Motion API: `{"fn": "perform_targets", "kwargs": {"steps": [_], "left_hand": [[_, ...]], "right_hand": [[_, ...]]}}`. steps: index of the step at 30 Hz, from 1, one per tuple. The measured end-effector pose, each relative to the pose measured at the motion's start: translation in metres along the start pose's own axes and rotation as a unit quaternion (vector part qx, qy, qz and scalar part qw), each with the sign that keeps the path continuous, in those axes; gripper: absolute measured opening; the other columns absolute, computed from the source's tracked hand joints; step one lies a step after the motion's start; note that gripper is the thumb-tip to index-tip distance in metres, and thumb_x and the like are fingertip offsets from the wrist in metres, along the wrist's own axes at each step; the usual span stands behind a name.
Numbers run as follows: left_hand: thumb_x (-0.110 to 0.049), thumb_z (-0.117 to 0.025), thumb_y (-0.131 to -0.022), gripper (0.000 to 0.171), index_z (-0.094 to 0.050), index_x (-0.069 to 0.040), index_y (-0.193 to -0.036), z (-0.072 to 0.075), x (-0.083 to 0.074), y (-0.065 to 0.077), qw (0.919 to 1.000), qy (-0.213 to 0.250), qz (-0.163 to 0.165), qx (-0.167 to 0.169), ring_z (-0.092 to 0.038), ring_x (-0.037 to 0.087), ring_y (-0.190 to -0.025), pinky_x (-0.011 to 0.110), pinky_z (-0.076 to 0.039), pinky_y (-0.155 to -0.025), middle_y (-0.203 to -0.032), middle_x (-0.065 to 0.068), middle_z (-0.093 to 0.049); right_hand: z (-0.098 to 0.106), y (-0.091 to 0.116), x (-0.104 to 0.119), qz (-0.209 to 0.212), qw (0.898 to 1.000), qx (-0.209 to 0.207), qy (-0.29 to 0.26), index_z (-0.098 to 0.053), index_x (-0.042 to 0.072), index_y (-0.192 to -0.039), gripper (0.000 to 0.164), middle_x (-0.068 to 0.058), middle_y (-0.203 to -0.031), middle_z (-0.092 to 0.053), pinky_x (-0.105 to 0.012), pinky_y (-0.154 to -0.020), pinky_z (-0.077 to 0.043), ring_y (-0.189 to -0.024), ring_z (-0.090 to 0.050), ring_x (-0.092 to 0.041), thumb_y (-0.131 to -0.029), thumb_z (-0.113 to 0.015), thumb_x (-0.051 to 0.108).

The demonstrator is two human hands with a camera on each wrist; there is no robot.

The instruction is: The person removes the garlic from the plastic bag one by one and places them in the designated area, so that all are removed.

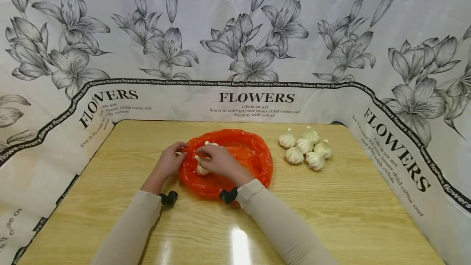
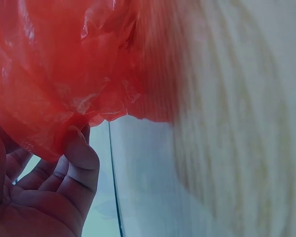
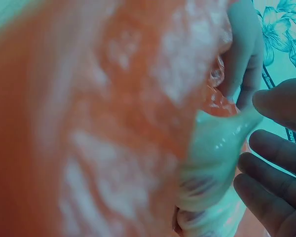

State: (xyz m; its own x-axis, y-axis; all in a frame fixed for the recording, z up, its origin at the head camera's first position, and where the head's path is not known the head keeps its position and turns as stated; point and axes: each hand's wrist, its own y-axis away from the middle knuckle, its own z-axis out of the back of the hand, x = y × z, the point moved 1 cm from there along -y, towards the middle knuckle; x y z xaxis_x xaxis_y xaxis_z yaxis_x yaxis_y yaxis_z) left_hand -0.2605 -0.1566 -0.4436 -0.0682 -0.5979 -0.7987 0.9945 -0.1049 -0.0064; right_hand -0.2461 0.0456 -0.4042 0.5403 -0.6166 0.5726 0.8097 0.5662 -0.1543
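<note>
A red plastic bag (image 1: 263, 154) lies spread open on the table, its rim folded outward in a ring. At its left side my left hand (image 1: 171, 160) pinches the rim; in the left wrist view the thumb (image 2: 81, 150) presses on the red film. My right hand (image 1: 218, 160) reaches over the bag's left part, beside a garlic bulb (image 1: 201, 169). In the right wrist view the fingers (image 3: 271, 148) are spread around the stem of a garlic bulb (image 3: 212, 153) without a visible grip. Another bulb (image 1: 211, 143) shows behind the right hand.
Several garlic bulbs (image 1: 305, 146) sit in a cluster on the wooden table (image 1: 349, 207), right of the bag. A white flower-printed cloth (image 1: 254, 109) with lettering surrounds the table at the back and sides.
</note>
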Motion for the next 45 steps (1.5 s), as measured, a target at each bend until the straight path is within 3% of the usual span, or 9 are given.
{"fn": "perform_targets", "kwargs": {"steps": [5, 15, 23, 31, 45], "left_hand": [[-0.016, -0.052, -0.099, 0.029, -0.055, -0.011, -0.128, -0.002, 0.002, 0.001, 1.0, -0.001, -0.002, -0.001, -0.061, 0.031, -0.1, 0.042, -0.056, -0.086, -0.126, 0.019, -0.059], [-0.016, -0.052, -0.099, 0.029, -0.055, -0.012, -0.128, -0.002, -0.001, 0.0, 1.0, -0.005, -0.008, -0.001, -0.062, 0.032, -0.101, 0.042, -0.056, -0.085, -0.125, 0.019, -0.059], [-0.016, -0.052, -0.099, 0.029, -0.056, -0.011, -0.127, 0.0, 0.0, 0.0, 0.9998, -0.006, -0.021, -0.003, -0.063, 0.032, -0.098, 0.041, -0.056, -0.083, -0.123, 0.019, -0.06], [-0.016, -0.052, -0.099, 0.029, -0.055, -0.012, -0.128, 0.0, -0.003, 0.002, 1.0, -0.002, -0.003, 0.0, -0.062, 0.032, -0.1, 0.042, -0.056, -0.086, -0.125, 0.018, -0.059], [-0.017, -0.052, -0.099, 0.03, -0.055, -0.013, -0.129, -0.003, -0.003, 0.001, 0.9999, -0.001, 0.012, 0.001, -0.061, 0.033, -0.103, 0.042, -0.056, -0.086, -0.128, 0.018, -0.058]], "right_hand": [[-0.006, -0.001, 0.001, 0.023, 0.999, 0.0, 0.025, -0.068, 0.014, -0.117, 0.029, 0.002, -0.113, -0.068, -0.027, -0.091, -0.051, -0.095, -0.061, -0.013, -0.09, -0.065, 0.021], [-0.008, -0.004, 0.009, 0.01, 0.998, 0.005, 0.06, -0.062, 0.016, -0.103, 0.016, 0.003, -0.096, -0.067, -0.023, -0.08, -0.052, -0.082, -0.058, -0.013, -0.09, -0.068, 0.023], [-0.005, -0.001, 0.008, 0.017, 0.997, 0.006, 0.078, -0.063, 0.017, -0.103, 0.015, 0.004, -0.095, -0.069, -0.022, -0.082, -0.053, -0.083, -0.061, -0.01, -0.09, -0.069, 0.023], [0.001, 0.007, 0.004, 0.039, 0.995, -0.004, 0.094, -0.065, 0.018, -0.103, 0.016, 0.005, -0.093, -0.068, -0.023, -0.081, -0.053, -0.084, -0.059, -0.011, -0.089, -0.07, 0.025], [0.018, 0.023, 0.004, 0.016, 0.999, -0.033, 0.016, -0.065, 0.016, -0.103, 0.016, 0.004, -0.099, -0.072, -0.023, -0.082, -0.055, -0.093, -0.067, -0.01, -0.09, -0.069, 0.025]]}}
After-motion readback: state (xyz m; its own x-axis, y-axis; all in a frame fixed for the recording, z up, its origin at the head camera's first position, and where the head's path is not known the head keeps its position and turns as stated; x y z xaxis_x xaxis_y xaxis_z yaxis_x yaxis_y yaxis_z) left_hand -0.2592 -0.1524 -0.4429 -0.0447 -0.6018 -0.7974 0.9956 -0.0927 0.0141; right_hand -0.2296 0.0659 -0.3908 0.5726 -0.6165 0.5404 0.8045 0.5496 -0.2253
